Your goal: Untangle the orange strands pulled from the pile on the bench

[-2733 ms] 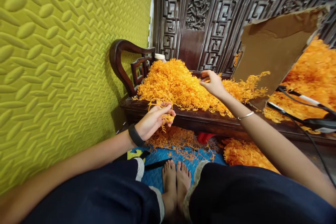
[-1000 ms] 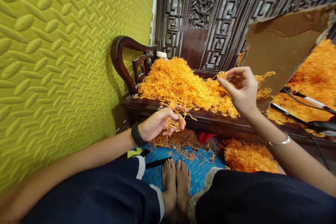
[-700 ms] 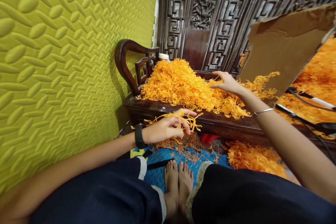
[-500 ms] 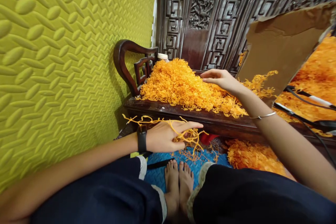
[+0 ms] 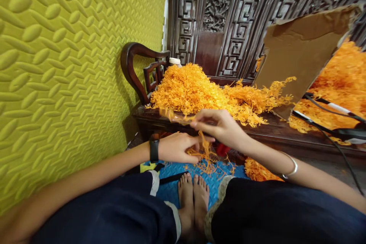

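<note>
1. The right hand (image 5: 221,127) narrows to a pinch, thumb and fingertips nearly meeting on an orange strand (image 5: 170,115); the strand is blurred, reaching toward 9 o'clock from the fingertips.
2. The left hand (image 5: 177,148) lies palm down at 8 o'clock from the right, its fingers half extended and slightly parted. A loose orange bunch (image 5: 204,145) hangs among them; how firmly it is held, I cannot tell.
3. The step in hand appears to be working strands between the two hands, one pinching while the other carries the bunch. The next move seems to call for a light pinch on the strand and a steady left hand, since such thin, branching pieces could snag or tangle.
4. At 12 o'clock from the left hand, the orange heap (image 5: 188,87) spreads over the dark wooden bench (image 5: 147,113), a trailing arm running toward 2 o'clock.
5. Farther out, a cardboard sheet (image 5: 300,49) leans at 2 o'clock, with a second heap (image 5: 341,76) beyond it. Below, at 6 o'clock, the blue mat (image 5: 169,169) lies under the feet.
</note>
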